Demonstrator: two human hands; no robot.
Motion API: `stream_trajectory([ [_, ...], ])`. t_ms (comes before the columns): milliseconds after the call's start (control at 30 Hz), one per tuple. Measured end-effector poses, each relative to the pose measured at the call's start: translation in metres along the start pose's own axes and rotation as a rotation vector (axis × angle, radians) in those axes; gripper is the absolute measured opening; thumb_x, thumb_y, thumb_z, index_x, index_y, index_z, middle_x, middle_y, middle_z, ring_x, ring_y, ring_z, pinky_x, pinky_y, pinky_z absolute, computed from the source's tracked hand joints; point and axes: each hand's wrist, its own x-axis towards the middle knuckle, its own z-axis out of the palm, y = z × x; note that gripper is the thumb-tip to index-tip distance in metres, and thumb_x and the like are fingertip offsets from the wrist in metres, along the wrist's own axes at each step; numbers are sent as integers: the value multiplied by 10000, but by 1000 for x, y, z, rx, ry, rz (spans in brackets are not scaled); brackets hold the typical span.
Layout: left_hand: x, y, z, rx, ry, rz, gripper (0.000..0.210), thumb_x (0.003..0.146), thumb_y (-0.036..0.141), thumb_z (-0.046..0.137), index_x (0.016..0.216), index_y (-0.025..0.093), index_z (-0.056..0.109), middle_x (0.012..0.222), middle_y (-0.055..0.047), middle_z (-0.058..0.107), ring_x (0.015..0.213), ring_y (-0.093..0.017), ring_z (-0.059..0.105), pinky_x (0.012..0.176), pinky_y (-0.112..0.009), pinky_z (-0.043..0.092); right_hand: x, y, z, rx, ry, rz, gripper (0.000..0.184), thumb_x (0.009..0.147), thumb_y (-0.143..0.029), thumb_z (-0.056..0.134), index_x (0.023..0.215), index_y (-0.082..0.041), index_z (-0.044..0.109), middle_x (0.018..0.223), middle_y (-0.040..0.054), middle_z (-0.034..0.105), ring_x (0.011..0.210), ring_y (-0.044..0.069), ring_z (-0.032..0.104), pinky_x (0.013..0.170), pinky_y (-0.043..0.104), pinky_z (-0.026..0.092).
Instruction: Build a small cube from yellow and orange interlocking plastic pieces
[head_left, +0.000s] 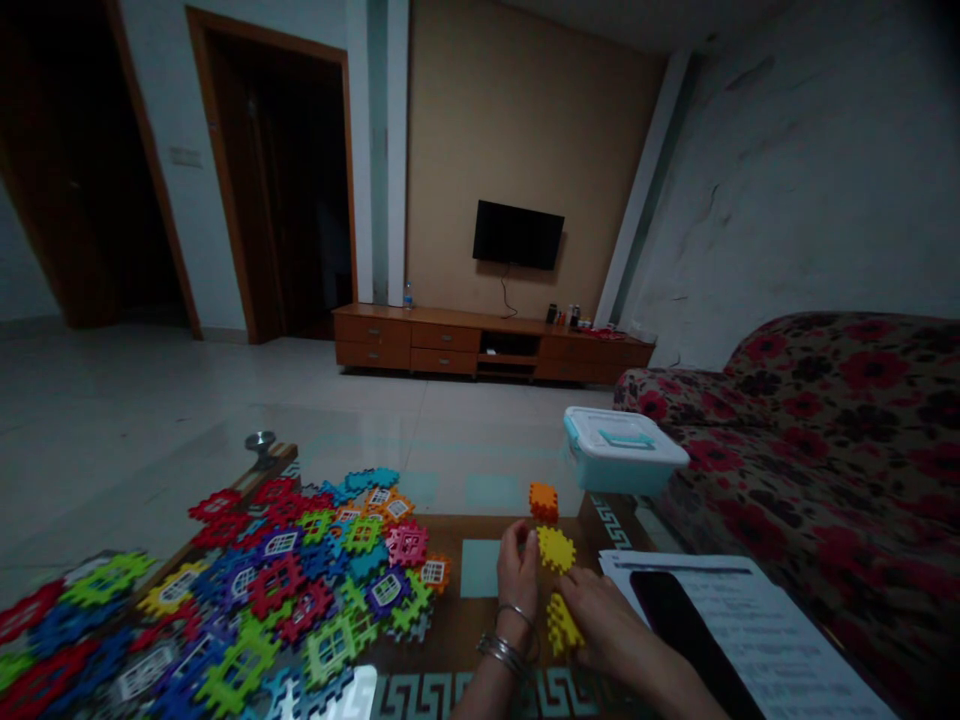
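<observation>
A yellow interlocking tile (556,549) with notched edges stands tilted between my hands over the table. My left hand (519,565), wearing bracelets, is closed at its left edge, the thumb and fingertips drawn together. On the lower right edge are the curled fingers of my right hand (596,605); their exact hold is partly hidden. Another yellow piece (561,627) lies just below, partly covered by my right hand. An orange block (543,502) built of similar tiles sits just beyond.
A large heap of colourful interlocking tiles (285,590) spreads over the table's left side. To the right lie printed papers (780,620) and a black phone (686,635). Behind them stands a lidded storage box (626,450), near a floral sofa (847,430).
</observation>
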Motion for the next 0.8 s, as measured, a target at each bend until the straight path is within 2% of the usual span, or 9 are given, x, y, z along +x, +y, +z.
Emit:
stream_trajectory([
  [133,0,-1,0,-2,6,-2,542,719,643,583,1014,190,626,1114,-134,690,1102,-277,622,975,-395,476,2,-3,4,-57,-29,22,595,587,-55,707,1164,-170,619,1261,135,607,1177,346,535,969,440,418],
  [333,0,-1,0,-6,17,16,523,722,627,589,1007,191,629,1111,-134,692,1092,-274,625,993,-395,463,8,4,12,25,-45,46,934,481,-120,862,1346,-222,523,1355,134,560,1254,359,495,1022,467,389],
  [433,0,-1,0,-4,15,22,498,727,613,600,1001,198,633,1099,-122,698,1080,-268,629,989,-390,464,10,10,18,67,-45,33,1020,455,-138,873,1395,-203,483,1384,151,535,1276,365,476,1041,455,373],
  [567,0,-2,-1,0,16,20,492,733,604,604,1010,198,634,1112,-120,697,1086,-267,628,989,-390,465,8,15,20,92,-35,22,992,490,-134,859,1405,-199,481,1377,154,546,1268,361,484,1049,450,365],
  [667,1,-4,-1,2,19,17,532,730,629,583,1023,188,632,1114,-128,694,1085,-269,627,986,-386,464,9,23,9,204,12,-18,972,535,-253,876,1416,-199,467,1401,156,528,1295,342,469,1061,418,365],
  [733,3,-8,1,1,24,18,559,736,650,554,1036,184,629,1124,-132,689,1094,-268,622,992,-381,457,17,30,-2,250,82,-32,799,662,-283,803,1390,-183,489,1395,153,532,1295,303,479,1061,380,367],
  [800,5,-13,2,-1,35,15,587,735,676,528,1044,187,626,1131,-130,687,1108,-269,615,1002,-377,449,31,36,-11,218,134,-2,642,732,-233,726,1340,-164,530,1358,151,558,1279,283,497,1049,361,376],
])
